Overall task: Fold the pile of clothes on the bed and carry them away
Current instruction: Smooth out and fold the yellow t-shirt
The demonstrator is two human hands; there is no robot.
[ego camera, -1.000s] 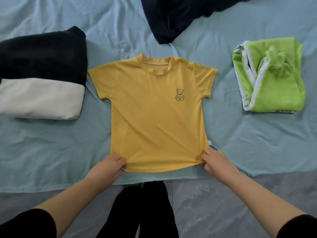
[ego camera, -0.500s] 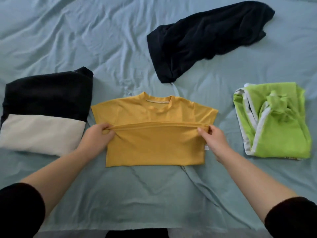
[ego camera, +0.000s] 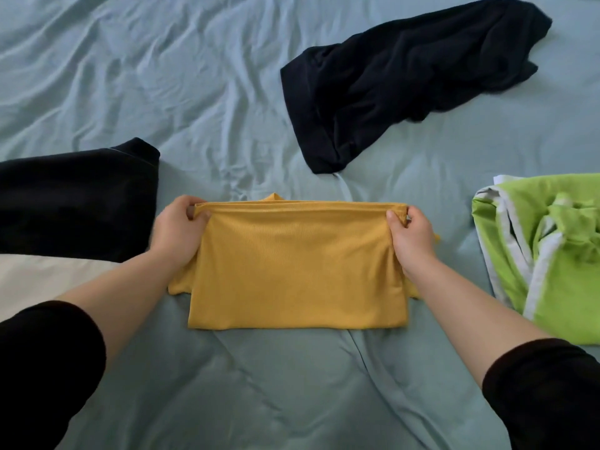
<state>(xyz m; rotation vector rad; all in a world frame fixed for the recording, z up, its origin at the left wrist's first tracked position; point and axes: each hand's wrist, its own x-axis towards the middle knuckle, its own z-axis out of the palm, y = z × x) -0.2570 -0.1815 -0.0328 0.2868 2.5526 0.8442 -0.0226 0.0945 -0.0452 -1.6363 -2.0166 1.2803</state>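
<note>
- Four garments lie on the bed (ego camera: 162, 76); there's enough flat room near me to finish this fold.
- Far right, the navy garment (ego camera: 406, 69) is crumpled & unfolded, so prob. next in line.
- At left the black-and-white folded piece (ego camera: 74, 203) and at right the green folded piece (ego camera: 552, 254) look done. I should keep my elbows off both.
- Centre, near me: the yellow tee (ego camera: 298, 271), doubled hem-to-shoulders. Its collar (ego camera: 274, 198) peeks past the far edge, and the sleeve tips (ego camera: 178, 285) poke out at both sides.
- Grip: my left hand (ego camera: 177, 232) and right hand (ego camera: 410, 235) each pinch a far corner of the top layer, thumb & fingers closed on the hem.
- To do it well: hold the hem taut btwn both hands, square it w/ the shoulder line, lay it flat w/o dragging the bottom layer, then turn the sleeves in before the next fold.
</note>
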